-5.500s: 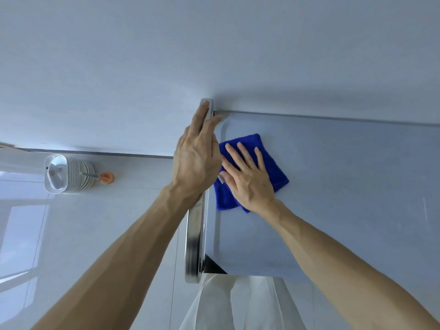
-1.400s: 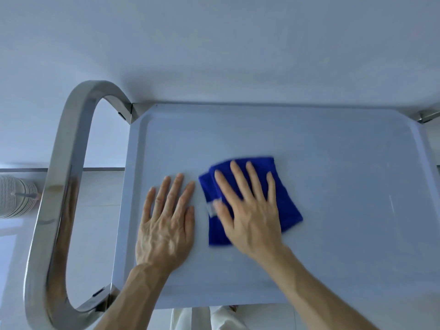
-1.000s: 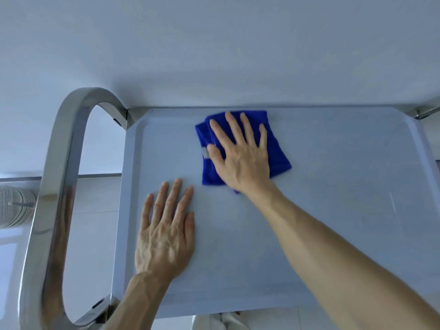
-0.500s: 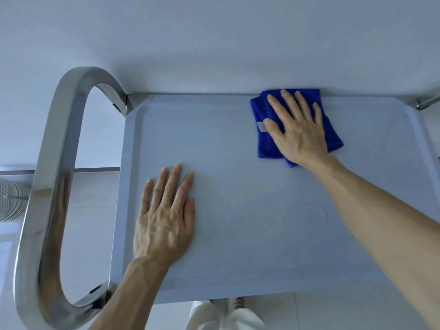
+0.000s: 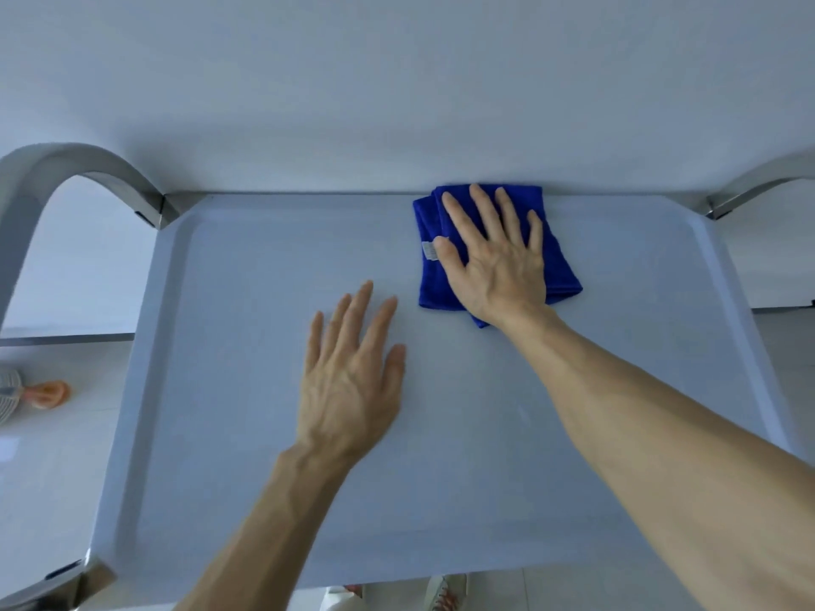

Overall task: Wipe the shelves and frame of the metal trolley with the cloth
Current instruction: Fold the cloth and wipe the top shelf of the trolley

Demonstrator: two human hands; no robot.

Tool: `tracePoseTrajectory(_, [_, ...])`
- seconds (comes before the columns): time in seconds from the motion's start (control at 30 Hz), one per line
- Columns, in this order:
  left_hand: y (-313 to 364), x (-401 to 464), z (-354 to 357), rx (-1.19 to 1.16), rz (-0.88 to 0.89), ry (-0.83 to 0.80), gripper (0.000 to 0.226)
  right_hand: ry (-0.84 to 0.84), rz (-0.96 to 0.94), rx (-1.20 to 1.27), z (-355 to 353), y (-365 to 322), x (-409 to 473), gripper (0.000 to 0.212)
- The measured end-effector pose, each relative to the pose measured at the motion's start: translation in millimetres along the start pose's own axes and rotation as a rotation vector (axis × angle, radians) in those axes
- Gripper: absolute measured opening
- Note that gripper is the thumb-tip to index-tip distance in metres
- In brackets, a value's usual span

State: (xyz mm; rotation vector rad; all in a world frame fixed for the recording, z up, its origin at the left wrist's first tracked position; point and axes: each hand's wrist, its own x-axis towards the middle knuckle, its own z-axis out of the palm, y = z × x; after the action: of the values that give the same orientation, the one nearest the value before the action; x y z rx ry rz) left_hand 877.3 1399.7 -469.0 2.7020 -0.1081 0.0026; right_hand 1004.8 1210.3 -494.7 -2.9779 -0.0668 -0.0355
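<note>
While the right hand (image 5: 494, 262) lies flat with its fingers spread straight over the folded blue microfibre cloth (image 5: 560, 271), pressing it down rather than gripping it, the cloth sits on the top shelf (image 5: 247, 456) of the metal trolley, up against the shelf's far rim and right of its middle. A small white label (image 5: 428, 250) pokes out at the cloth's left edge beside the thumb; its print is too small to read. The left hand (image 5: 348, 390) rests palm down on the bare shelf near the centre, fingers straight and holding nothing, just clear of the cloth. A curved steel handle (image 5: 26, 205) rises at the trolley's left end, and a matching frame bar (image 5: 749, 187) meets the far right corner. On the floor to the left lies an orange-tipped object (image 5: 46, 393) beside a white ribbed item, only partly in view.
</note>
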Motion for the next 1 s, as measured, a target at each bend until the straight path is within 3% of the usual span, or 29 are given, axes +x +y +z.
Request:
tracePoseTrajectory(0.13, [9,-5,32,0.234,-0.03,-0.023,0.055,0.0,-0.015,0.012,-1,-1,0,0.059])
tracePoseTrajectory(0.43, [5,-4,36,0.298,-0.037,-0.009,0.056,0.056,-0.1,0.002,-4,10,-128,0.055])
tracePoseTrajectory(0.8, [7,-3,35,0.288,-0.043,0.007,0.054,0.005,-0.022,0.011,-4,-6,5,0.057])
tracePoseTrajectory(1.0, [5,-3,37,0.287,-0.041,0.002,0.053,0.02,-0.071,-0.007,-9,-1,-109,0.055])
